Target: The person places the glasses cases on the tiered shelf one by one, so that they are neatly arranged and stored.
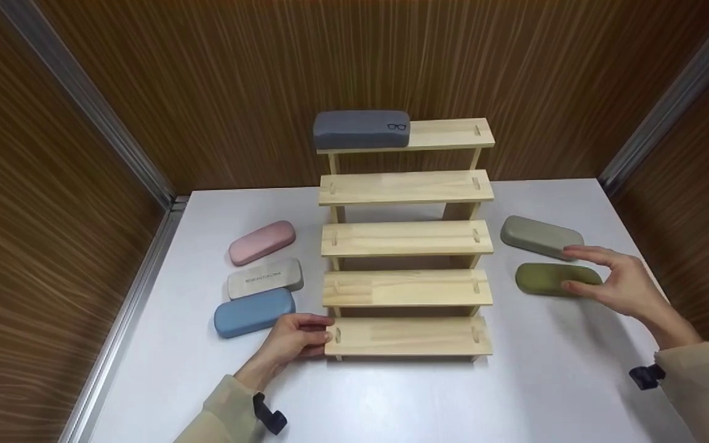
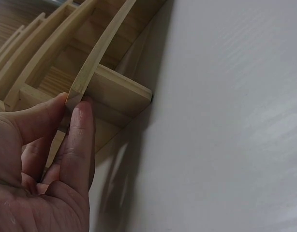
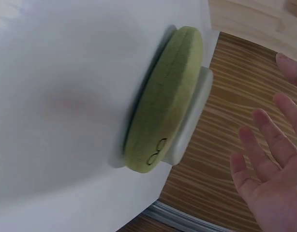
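Observation:
My left hand (image 1: 296, 338) pinches the left end of the lowest step of a wooden tiered shelf (image 1: 410, 337); in the left wrist view, thumb and fingers (image 2: 77, 140) close on the board's corner. My right hand (image 1: 625, 283) hovers over an olive-green glasses case (image 1: 542, 279) on the table, its fingers spread and holding nothing. The right wrist view shows this green case (image 3: 165, 104), with a small glasses print, and the open palm apart from it. Behind it lies a grey-green glasses case (image 1: 539, 235), partly overlapped by the right fingertips in the head view.
A dark grey-blue glasses case (image 1: 360, 130) sits on the left of the top step. Left of the shelf lie pink (image 1: 262, 242), off-white (image 1: 266, 278) and blue (image 1: 255, 312) glasses cases on the white table (image 1: 391, 400). Wood-grain panels (image 1: 256, 80) enclose the back and sides.

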Demonstrator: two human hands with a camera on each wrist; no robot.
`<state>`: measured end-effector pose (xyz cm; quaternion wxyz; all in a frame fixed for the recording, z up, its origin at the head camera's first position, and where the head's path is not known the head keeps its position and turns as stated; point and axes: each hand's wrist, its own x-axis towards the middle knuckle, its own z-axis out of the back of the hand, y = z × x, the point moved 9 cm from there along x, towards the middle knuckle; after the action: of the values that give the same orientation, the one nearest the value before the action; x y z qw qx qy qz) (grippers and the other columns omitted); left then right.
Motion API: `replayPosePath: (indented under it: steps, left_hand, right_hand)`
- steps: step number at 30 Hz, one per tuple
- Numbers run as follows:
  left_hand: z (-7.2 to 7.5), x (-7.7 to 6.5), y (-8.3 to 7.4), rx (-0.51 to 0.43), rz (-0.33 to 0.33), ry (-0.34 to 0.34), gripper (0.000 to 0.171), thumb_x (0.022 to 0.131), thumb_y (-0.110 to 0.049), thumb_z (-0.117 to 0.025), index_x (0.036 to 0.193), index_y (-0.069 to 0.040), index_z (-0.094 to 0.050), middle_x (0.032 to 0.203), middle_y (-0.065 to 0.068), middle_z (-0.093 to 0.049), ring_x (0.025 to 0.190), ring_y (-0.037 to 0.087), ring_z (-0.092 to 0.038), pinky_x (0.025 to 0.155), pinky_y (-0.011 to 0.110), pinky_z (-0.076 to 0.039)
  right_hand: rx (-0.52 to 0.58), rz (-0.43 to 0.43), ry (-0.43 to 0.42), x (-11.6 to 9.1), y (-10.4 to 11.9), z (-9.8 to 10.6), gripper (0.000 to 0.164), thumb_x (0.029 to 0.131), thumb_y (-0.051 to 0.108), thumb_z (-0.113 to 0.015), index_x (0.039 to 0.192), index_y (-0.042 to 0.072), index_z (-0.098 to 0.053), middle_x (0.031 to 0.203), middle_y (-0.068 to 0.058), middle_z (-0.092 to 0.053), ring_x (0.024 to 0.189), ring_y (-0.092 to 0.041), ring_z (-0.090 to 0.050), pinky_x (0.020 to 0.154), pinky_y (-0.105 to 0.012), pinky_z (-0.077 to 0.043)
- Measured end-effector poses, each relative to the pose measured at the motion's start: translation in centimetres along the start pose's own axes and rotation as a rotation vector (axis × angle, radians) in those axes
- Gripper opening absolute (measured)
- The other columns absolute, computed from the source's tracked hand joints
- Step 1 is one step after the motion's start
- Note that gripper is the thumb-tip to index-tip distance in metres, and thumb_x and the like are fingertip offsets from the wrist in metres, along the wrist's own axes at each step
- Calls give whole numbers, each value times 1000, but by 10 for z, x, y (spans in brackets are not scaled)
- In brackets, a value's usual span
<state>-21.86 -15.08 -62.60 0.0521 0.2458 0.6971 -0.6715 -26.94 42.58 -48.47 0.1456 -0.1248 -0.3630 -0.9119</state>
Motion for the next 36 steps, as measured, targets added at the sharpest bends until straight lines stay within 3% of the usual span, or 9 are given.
replayPosePath:
  steps: [5, 9, 12, 14, 17, 19, 22, 29, 36]
  left_hand:
    - [0, 0, 1, 3, 5, 0, 40, 98, 0, -81, 136, 8, -75, 110, 5, -83, 95, 12, -82, 86, 27, -71]
    - [2, 0, 0, 27, 6, -6, 39, 98, -3, -82, 135, 5, -76, 107, 0, -84, 90, 8, -80, 80, 23, -70]
    - [2, 0, 0, 30, 6, -7, 38, 98, -4, -83, 134, 5, -77, 105, -2, -84, 89, 6, -80, 78, 22, -69]
    - [2, 0, -1, 27, 5, -6, 38, 98, -4, -83, 134, 5, -77, 105, -2, -84, 89, 7, -80, 78, 22, -69]
    - [2, 0, 0, 23, 4, -8, 37, 98, -3, -84, 133, 5, -77, 106, -1, -84, 90, 8, -81, 80, 23, -70]
    - [2, 1, 0, 23, 2, -6, 37, 97, -3, -84, 133, 6, -77, 106, -1, -84, 91, 8, -81, 80, 23, -70]
    - [1, 1, 0, 21, -4, 1, 37, 97, -2, -83, 133, 6, -77, 106, -1, -83, 91, 8, -81, 80, 24, -70]
    - [0, 2, 1, 13, -4, 5, 36, 98, -1, -82, 133, 6, -77, 107, 0, -83, 93, 10, -81, 83, 25, -71]
    - [1, 1, 2, 8, 5, 4, 35, 98, -2, -82, 133, 5, -77, 108, 0, -83, 93, 9, -81, 83, 25, -70]
  right_hand:
    - [-17, -16, 24, -6, -15, -7, 57, 75, 1, -101, 129, 8, -84, 130, 42, -64, 123, 33, -47, 102, 9, -30]
    - [-15, -41, 36, -10, -30, -12, 55, 74, 0, -101, 127, 6, -84, 127, 48, -58, 122, 34, -47, 101, 9, -29]
    - [-27, -72, 52, -12, -40, -16, 55, 75, 1, -101, 127, 6, -84, 130, 35, -68, 120, 35, -45, 100, 9, -29]
    - [-43, -91, 69, -13, -46, -19, 56, 76, 4, -101, 129, 5, -83, 136, 13, -78, 120, 36, -41, 99, 9, -27]
    - [-59, -115, 93, -13, -52, -23, 57, 78, 7, -101, 131, 4, -82, 141, -24, -77, 119, 37, -36, 99, 9, -25]
    - [-64, -120, 103, -12, -54, -24, 57, 78, 7, -101, 131, 3, -81, 143, -34, -73, 118, 37, -34, 99, 9, -25]
    - [-72, -116, 102, -12, -56, -26, 55, 78, 6, -101, 129, 5, -83, 142, -33, -74, 119, 37, -34, 99, 10, -25]
    - [-111, -37, 60, -10, -56, -24, 46, 74, 0, -100, 118, 8, -88, 130, -3, -83, 118, 34, -41, 99, 9, -29]
    - [-133, -52, 74, -12, -62, -29, 46, 74, -2, -101, 116, 9, -89, 133, -24, -81, 117, 37, -36, 95, 10, -32]
